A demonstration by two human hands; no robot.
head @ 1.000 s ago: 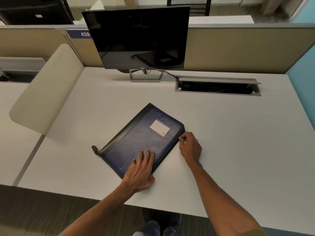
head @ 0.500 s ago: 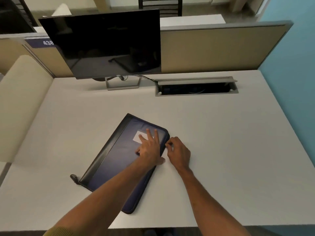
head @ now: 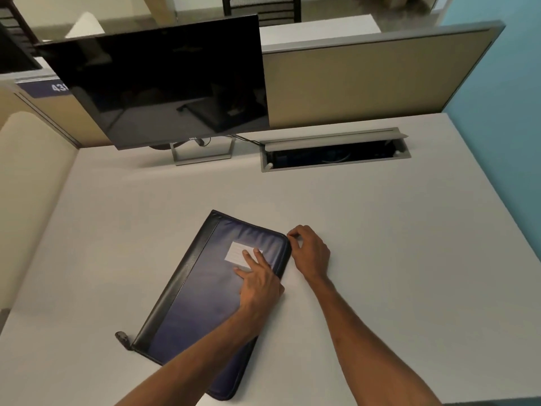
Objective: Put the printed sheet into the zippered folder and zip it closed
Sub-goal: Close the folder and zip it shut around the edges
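A dark blue zippered folder [head: 202,291] with a black spine strip lies closed and slanted on the white desk [head: 380,244]. A small white label [head: 235,253] sits on its cover. My left hand [head: 259,281] lies flat on the cover near the right edge, fingers spread, partly over the label. My right hand [head: 310,252] is at the folder's far right corner, thumb and forefinger pinched at the zipper there; the pull itself is hidden by my fingers. No printed sheet is in sight.
A black monitor [head: 164,83] on a grey stand is at the back left. An open cable tray [head: 333,153] is set into the desk behind the folder. Beige partitions [head: 366,80] bound the back and left, and a blue wall [head: 512,112] the right.
My left hand slid from the folder's near edge up to the label. My right hand moved along the right edge to the far corner. The view shifted.
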